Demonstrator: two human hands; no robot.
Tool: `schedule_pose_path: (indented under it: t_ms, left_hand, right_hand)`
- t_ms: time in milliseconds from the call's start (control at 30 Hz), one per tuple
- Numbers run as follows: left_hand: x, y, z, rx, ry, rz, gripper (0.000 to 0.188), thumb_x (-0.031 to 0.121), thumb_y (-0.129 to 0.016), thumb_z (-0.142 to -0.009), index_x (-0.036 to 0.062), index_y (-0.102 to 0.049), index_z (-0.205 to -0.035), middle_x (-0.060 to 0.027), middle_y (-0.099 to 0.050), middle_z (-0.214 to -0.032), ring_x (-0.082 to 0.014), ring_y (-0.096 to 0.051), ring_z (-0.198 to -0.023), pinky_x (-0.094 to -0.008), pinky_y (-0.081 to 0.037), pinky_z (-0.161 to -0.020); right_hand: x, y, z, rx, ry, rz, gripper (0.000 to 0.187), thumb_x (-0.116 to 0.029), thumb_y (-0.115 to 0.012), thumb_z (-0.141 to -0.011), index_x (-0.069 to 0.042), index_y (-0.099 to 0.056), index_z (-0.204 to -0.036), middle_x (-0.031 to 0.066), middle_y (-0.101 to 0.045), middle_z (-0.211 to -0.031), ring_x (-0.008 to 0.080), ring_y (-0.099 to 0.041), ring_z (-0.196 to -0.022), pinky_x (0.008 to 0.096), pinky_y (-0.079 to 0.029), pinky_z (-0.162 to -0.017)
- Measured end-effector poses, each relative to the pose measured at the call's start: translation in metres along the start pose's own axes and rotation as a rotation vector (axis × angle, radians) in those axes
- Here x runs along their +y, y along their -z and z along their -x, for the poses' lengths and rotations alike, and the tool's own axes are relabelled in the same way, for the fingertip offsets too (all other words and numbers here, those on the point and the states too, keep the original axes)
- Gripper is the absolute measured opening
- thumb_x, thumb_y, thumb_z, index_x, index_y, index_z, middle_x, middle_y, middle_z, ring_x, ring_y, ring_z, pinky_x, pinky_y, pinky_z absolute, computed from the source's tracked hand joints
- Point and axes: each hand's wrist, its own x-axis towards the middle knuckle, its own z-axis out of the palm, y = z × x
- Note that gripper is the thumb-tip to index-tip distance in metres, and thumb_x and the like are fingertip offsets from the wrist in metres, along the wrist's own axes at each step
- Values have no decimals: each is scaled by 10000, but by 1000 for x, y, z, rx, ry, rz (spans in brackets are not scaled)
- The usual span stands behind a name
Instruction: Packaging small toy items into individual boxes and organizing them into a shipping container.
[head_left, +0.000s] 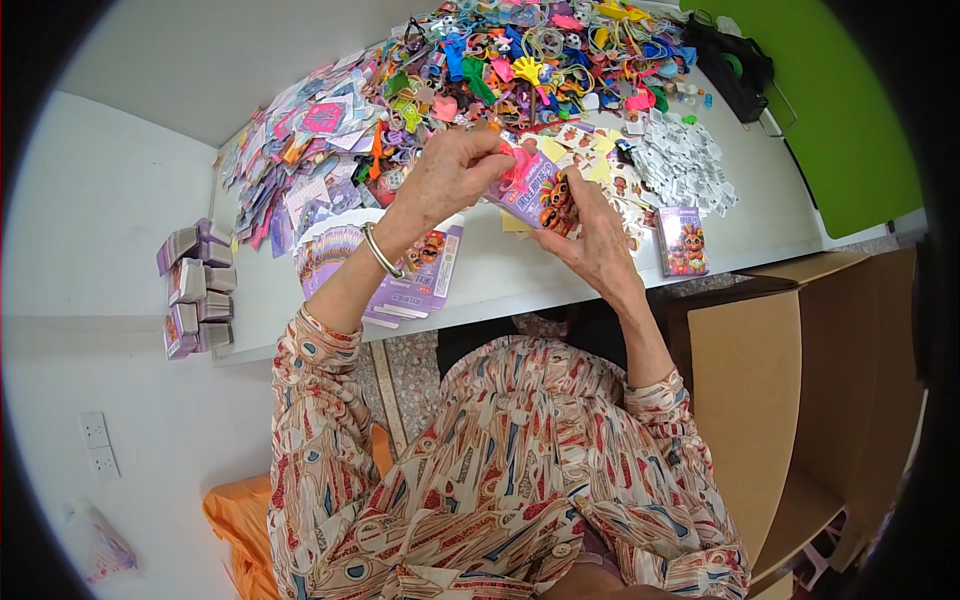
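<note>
"Where is the small carton [533,202]?"

"Held up above the counter [500,278], mid-scene, just on the near side of the heap of small colourful toys [540,75]. It sits at a tilt, one end toward the far left."

"How does it look?"

"Slim and purple, pale lettering across its face, with brown-and-orange cartoon figures printed toward the right end."

"And the hands?"

"The right hand [600,245] is partly curled, gripping the carton's right end, thumb at the near edge and fingers at the far one. The left hand [452,175] is nearly closed, fingertips pinching a bright pink piece [518,168] at the carton's left end. I can't tell how much of that piece is inside."

"Anything similar around?"

"A matching purple box [684,243] is by the counter's near edge on the right. A spread of flat purple cartons [405,290] lies on the left, partly behind the left forearm. Farther right there's a pile of small white slips [685,162]."
</note>
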Motion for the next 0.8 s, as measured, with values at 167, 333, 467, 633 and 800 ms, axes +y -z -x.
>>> schedule_pose_path:
  t_ms: [167, 333, 467, 633, 800]
  left_hand:
    - [-7, -3, -1, 80, -225, -230, 215, 228, -632, -903, 21, -684, -877, 40, -525, -580, -21, -422, -468, -212, -304, -415]
    - [-11, 5, -5, -67, 118, 214, 261, 273, -633, -903, 22, -688, -857, 30, -523, -576, -23, -396, -453, -210, -278, -412]
    - [-9, 18, -5, -118, 277, 257, 238, 255, -648, -896, 26, -684, -846, 35, -515, -577, -18, -377, -444, -195, -255, -410]
    - [-10, 6, -1, 25, 152, 243, 237, 246, -654, -888, 19, -674, -822, 43, -515, -580, -27, -391, -446, -202, -265, -416]
    - [-6, -3, 1, 60, -146, -303, 222, 219, -647, -870, 1, -685, -863, -19, -561, -589, -75, -451, -511, -282, -362, -475]
  right_hand:
    - [2, 0, 3, -17, -3, -18, 854, -219, -797, -688, 40, -348, -1367, 217, -554, -1067, 357, -563, -960, 427, -451, -842]
    - [2, 2, 2, -39, -38, -39, 838, -232, -794, -691, 40, -371, -1361, 210, -560, -1066, 347, -567, -962, 417, -449, -849]
    - [-3, 8, 0, -82, -108, -70, 827, -231, -796, -688, 36, -388, -1356, 206, -566, -1067, 337, -572, -974, 403, -448, -859]
    - [0, 3, -2, -28, -39, 4, 818, -213, -787, -695, 28, -376, -1360, 209, -561, -1070, 342, -572, -972, 415, -450, -854]
    - [-4, 2, -1, -23, -19, 77, 800, -179, -773, -702, 32, -360, -1354, 219, -541, -1105, 359, -563, -983, 420, -453, -855]
